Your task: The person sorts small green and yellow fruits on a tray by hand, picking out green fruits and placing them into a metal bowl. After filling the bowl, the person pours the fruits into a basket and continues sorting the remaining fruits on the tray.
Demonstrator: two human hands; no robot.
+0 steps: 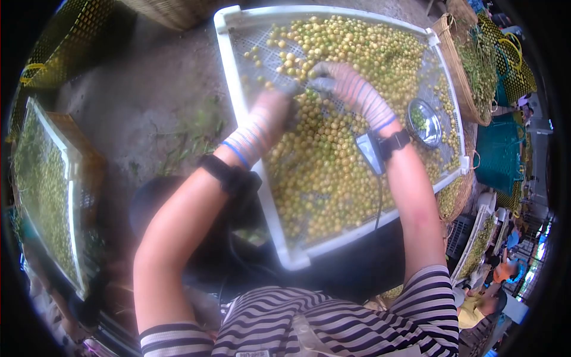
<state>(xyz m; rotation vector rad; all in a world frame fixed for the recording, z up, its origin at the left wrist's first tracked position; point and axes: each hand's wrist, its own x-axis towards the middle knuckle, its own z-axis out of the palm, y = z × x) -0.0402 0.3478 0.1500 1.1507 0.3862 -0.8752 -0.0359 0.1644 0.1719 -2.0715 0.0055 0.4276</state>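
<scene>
A large white-framed mesh tray [225, 65] holds many small round yellow-green fruits [321, 154]. My left hand [270, 116], in a striped glove with dark fingers, is over the tray's left side; motion blurs its fingers. Near the upper middle, my right hand [351, 89], gloved alike, has its grey fingertips curled in among the fruits. Whatever lies between those fingertips is hidden. To the right of my right wrist, a shiny metal bowl [433, 132] with some green fruits sits on the tray.
Another white-framed tray [71, 208] of fruits stands at the left. A woven basket [455, 65] with green stems is beyond the right edge, near a teal basket [499, 152]. Leafy scraps [193, 128] lie on the floor. Other people [476, 303] are at the far right.
</scene>
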